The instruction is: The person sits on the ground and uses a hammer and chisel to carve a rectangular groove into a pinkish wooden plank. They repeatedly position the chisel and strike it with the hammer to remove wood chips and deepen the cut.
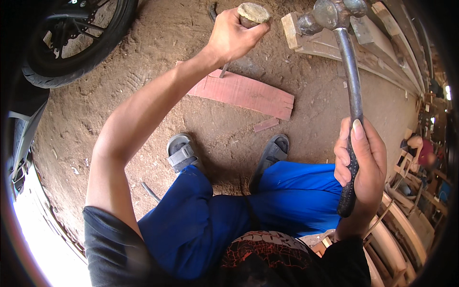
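Note:
My left hand is closed around the wooden handle of a chisel, whose pale, battered top sticks out above my fist. Below the fist, the metal blade reaches down to a reddish wooden board lying on the ground. Whether its tip touches the wood or is sunk in it, I cannot tell. In my right hand is a hammer with a rounded metal head, a steel shaft and a black rubber grip. The hammer is raised, head up, to the right of the chisel. A small reddish offcut lies by the board's near edge.
A motorbike wheel stands at upper left. Long timber beams lie at upper right. More wooden pieces are stacked at lower right, with another person farther off. My sandalled feet rest on the dirt floor.

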### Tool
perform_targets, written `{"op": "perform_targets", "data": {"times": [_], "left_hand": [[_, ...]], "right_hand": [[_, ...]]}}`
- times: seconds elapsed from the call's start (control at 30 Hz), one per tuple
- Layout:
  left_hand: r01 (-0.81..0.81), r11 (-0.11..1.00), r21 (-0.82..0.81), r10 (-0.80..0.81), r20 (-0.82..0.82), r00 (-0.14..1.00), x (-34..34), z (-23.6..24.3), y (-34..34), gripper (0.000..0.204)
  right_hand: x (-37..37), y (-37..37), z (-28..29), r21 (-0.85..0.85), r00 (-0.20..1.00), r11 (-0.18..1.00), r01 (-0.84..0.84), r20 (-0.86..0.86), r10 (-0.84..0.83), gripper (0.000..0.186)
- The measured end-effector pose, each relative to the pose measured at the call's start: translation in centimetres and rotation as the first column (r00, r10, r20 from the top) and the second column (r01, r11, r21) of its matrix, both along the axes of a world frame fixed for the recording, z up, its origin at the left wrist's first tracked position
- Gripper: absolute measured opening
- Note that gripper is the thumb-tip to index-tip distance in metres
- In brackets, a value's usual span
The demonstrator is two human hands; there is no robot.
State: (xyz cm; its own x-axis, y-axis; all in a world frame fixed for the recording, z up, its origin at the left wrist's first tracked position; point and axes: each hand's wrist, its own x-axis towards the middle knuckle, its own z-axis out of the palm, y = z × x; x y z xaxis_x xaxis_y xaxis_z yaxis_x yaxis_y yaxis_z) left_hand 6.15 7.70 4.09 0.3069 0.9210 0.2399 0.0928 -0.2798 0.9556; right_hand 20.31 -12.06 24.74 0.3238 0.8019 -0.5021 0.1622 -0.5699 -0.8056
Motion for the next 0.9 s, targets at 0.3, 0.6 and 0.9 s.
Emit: {"op": "perform_targets", "data": {"times": [0.3, 0.6, 0.9], "left_hand": [[-0.025, 1.000, -0.006, 0.026, 0.093, 0.995, 0.8, -0.5, -0.3, 0.024], [0.012, 1.000, 0.003, -0.012, 0.049, 0.999, 0.5, -0.2, 0.0, 0.027], [-0.002, 0.999, -0.050, 0.012, 0.185, 0.983, 0.6, -0.3, -0.2, 0.014]], "right_hand": [[-0.9, 0.5, -0.1, -0.023, 0.999, 0.999, -0.024, -0.031, 0.023, 0.025], [-1.5, 1.0, -0.2, -0.011, 0.999, 0.999, -0.031, -0.017, 0.031, 0.026], [-1.7, 1.5, -0.4, -0.018, 0.999, 0.999, -0.045, -0.019, 0.044, 0.026]]}}
